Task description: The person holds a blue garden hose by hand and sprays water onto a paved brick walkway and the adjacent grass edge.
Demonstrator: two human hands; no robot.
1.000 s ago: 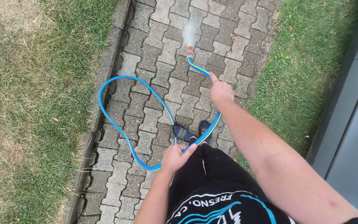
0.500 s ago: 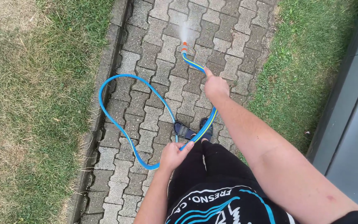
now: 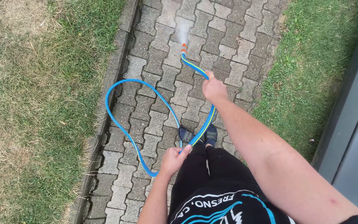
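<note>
While the hose [image 3: 123,128] loops over the paving [image 3: 154,120], its orange nozzle [image 3: 183,47] sprays ahead — the right hand [image 3: 213,89] is clenched round it near the tip, the left hand [image 3: 172,159] curled closed on it lower down, above the sandals [image 3: 197,135], grass [image 3: 34,103] alongside.

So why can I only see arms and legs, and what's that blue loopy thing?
The camera sits on the person's head and looks down, so you see only their own arms, legs and sandals. There is no machine here, just two bare hands. The blue thing is a hose. The right hand grips it near the front, where an orange nozzle sprays water onto the paving. The left hand holds the hose farther back, and between the hands' grips it hangs in a big loop over the stones. Grass grows on both sides of the path.
</note>
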